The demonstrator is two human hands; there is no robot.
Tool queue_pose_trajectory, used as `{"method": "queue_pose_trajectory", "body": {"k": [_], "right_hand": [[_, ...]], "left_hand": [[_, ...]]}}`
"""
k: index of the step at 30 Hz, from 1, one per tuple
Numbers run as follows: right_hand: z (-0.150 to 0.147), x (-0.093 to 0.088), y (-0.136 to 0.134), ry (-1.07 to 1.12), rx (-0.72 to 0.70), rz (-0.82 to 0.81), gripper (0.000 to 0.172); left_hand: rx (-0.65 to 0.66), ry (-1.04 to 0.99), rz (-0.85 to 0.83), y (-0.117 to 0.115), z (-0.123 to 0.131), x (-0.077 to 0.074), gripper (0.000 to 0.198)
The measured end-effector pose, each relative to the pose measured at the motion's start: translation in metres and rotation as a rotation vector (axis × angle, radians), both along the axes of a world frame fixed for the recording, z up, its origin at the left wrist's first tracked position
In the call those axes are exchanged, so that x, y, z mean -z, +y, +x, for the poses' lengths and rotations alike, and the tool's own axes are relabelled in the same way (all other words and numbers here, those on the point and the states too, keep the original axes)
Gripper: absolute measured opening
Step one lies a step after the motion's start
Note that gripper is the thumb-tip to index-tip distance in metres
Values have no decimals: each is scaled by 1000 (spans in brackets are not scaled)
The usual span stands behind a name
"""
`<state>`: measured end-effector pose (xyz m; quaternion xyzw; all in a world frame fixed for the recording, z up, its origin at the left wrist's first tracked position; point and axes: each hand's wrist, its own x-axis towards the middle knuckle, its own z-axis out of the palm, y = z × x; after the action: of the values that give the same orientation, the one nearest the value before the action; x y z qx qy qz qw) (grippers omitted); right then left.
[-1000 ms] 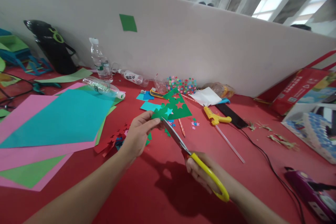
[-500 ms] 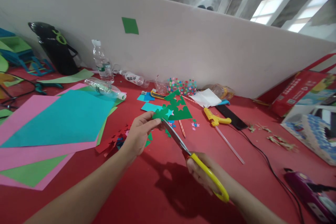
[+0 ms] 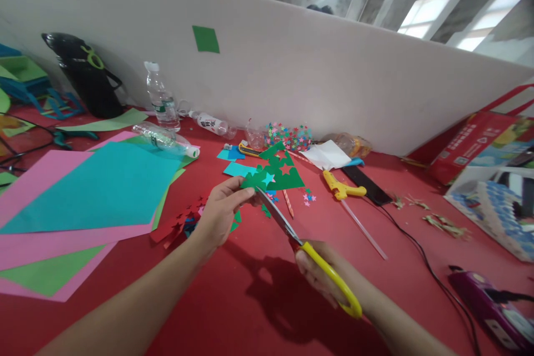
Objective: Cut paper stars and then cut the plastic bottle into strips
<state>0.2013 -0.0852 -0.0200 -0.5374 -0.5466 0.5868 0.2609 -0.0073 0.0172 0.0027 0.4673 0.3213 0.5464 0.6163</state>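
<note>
My left hand point(image 3: 219, 212) pinches the lower left corner of a green paper tree point(image 3: 278, 173) with star-shaped holes and holds it above the red table point(image 3: 258, 300). My right hand point(image 3: 321, 275) grips yellow-handled scissors point(image 3: 306, 247). Their blades point up and left, and the tips meet the tree's bottom edge beside my left fingers. Small green offcuts point(image 3: 237, 221) lie under my left hand, beside a red paper strip with star holes point(image 3: 175, 222).
Large teal, pink and green sheets point(image 3: 95, 189) cover the left. Plastic bottles point(image 3: 161, 97), a pile of paper stars point(image 3: 290, 134), a yellow glue gun point(image 3: 342, 186), a black cable point(image 3: 421, 250) and a purple device point(image 3: 484, 300) lie around. A white partition point(image 3: 334, 78) closes the back.
</note>
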Motion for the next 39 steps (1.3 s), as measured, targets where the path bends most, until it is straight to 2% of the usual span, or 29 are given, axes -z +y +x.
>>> {"method": "queue_pose_trajectory", "body": {"k": [5,11,21,29,39], "right_hand": [[2,-2,1,-11,-3,-18,58],[3,-8,2,28,-22,1,56],[1,-3,2,60,-29,21,59],[-10,-7,-1,38,20,24,61],[-13,-9,0,57,61,-20,70]], "left_hand": [[-4,12,4,2,-2,0,9],[-69,56,15,4,-7,2,11],[-40,101,74,-3,-1,0,9],[-66,98,67,-8,4,3,10],[-29,111,58,-9,5,7,11]]}}
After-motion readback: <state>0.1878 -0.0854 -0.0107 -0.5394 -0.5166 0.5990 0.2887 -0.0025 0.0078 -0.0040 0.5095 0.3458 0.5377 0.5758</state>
